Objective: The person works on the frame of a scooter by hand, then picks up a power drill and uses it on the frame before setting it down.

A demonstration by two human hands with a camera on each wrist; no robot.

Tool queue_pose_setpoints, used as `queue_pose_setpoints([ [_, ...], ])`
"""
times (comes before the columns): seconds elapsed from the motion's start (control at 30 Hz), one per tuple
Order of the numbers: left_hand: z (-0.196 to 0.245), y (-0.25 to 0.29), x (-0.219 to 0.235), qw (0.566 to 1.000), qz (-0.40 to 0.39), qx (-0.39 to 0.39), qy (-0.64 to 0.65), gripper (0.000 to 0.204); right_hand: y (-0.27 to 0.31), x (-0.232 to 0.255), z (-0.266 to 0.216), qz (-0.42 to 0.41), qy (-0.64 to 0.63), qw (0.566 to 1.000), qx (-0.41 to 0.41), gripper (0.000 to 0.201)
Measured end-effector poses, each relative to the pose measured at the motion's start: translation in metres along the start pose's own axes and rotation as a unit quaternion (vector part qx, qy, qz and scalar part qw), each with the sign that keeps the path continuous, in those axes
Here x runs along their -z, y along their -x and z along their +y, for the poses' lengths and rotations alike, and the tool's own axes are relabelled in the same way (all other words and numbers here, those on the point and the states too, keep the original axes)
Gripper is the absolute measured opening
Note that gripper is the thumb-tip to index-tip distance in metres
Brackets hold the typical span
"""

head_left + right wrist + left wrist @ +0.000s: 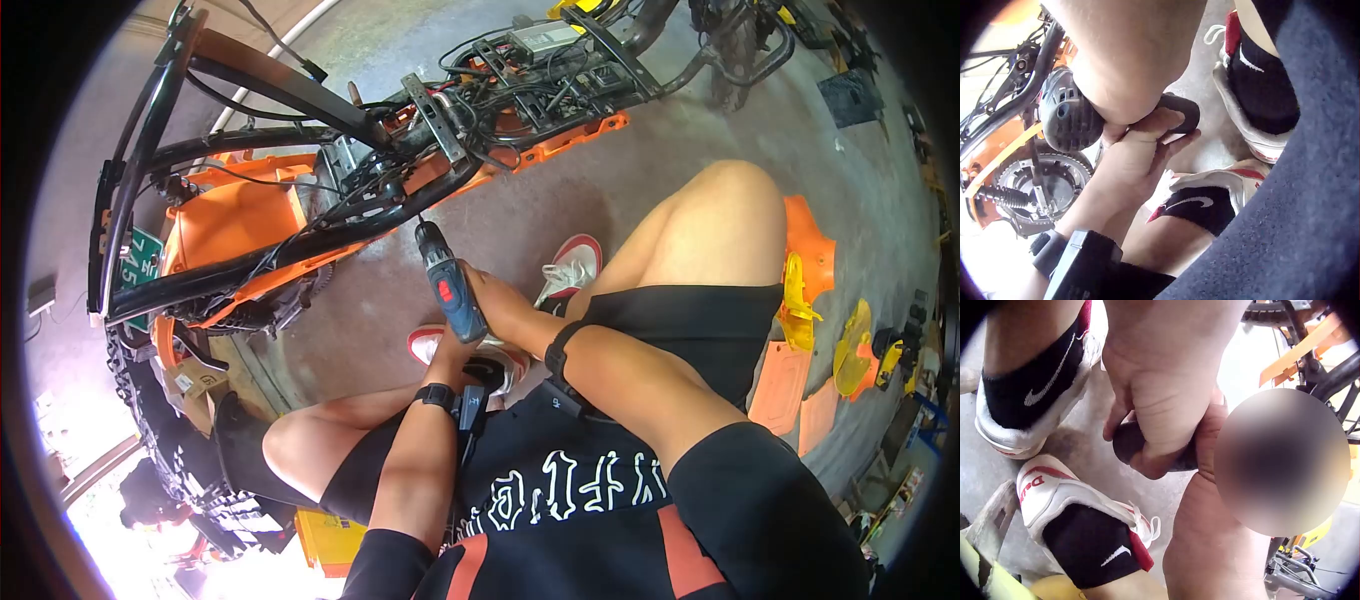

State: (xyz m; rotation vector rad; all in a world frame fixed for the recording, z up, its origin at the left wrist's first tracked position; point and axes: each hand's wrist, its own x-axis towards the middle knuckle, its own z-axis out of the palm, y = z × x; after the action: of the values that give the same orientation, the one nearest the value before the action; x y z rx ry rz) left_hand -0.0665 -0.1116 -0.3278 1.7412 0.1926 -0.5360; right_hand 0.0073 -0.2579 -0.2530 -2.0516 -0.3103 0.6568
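Note:
Both hands grip a blue and black cordless drill (445,285) between the knees, its chuck pointing at the vehicle frame's black tube (300,240). Whether the bit touches the tube, I cannot tell. My right hand (490,300) wraps the handle from the right side. Lower down, my left hand (455,355) is mostly hidden behind the drill in the head view. In the right wrist view, the left hand (1132,156) has its fingers round the dark handle base (1186,114), against the right hand (1129,87). A blurred disc covers part of the left wrist view.
An orange vehicle body (235,225) with exposed wiring (490,100) spans the upper left. Orange panels (780,385) and yellow parts (797,300) lie on the floor at right. A cardboard box (195,385) stands at the left, and the person's shoes (575,268) are below the frame.

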Motion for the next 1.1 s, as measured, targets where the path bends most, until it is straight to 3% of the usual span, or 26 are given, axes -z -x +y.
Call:
queue_pose_setpoints([
  [0.07, 0.006, 0.002, -0.001, 0.997, 0.003, 0.055, 0.059, 0.042, 0.002, 0.001, 0.0, 0.004, -0.001, 1.0, 0.004, 0.04],
  [0.33, -0.013, 0.001, 0.004, 0.998, -0.033, 0.04, 0.022, 0.044, 0.0, 0.001, -0.001, -0.02, -0.032, 0.999, -0.009, 0.046],
  [0.5, -0.009, -0.002, 0.004, 0.999, -0.036, 0.01, 0.036, 0.046, 0.002, 0.0, -0.002, 0.062, 0.043, 0.993, 0.09, 0.053],
  [0.53, -0.021, -0.004, 0.006, 0.999, -0.03, 0.016, 0.031, 0.047, 0.002, 0.0, -0.003, 0.062, 0.042, 0.993, 0.092, 0.053],
  [0.63, -0.002, 0.003, 0.008, 0.999, -0.024, 0.045, 0.006, 0.048, 0.002, 0.003, -0.006, 0.04, 0.072, 0.994, 0.067, 0.054],
  [0.7, 0.01, 0.006, 0.006, 0.997, -0.027, 0.069, -0.013, 0.048, -0.002, -0.003, 0.001, 0.069, 0.088, 0.987, 0.116, 0.052],
  [0.87, 0.012, 0.001, 0.003, 0.998, -0.009, -0.054, -0.024, 0.045, -0.003, -0.007, 0.002, 0.085, 0.075, 0.99, 0.08, 0.049],
  [1.0, 0.033, 0.0, 0.0, 0.997, -0.005, -0.026, -0.068, 0.045, 0.001, 0.005, -0.005, 0.037, 0.037, 0.996, 0.074, 0.047],
  [1.1, 0.038, -0.003, -0.002, 0.994, -0.008, -0.06, -0.092, 0.043, 0.0, -0.001, -0.001, 0.081, 0.053, 0.99, 0.104, 0.038],
])
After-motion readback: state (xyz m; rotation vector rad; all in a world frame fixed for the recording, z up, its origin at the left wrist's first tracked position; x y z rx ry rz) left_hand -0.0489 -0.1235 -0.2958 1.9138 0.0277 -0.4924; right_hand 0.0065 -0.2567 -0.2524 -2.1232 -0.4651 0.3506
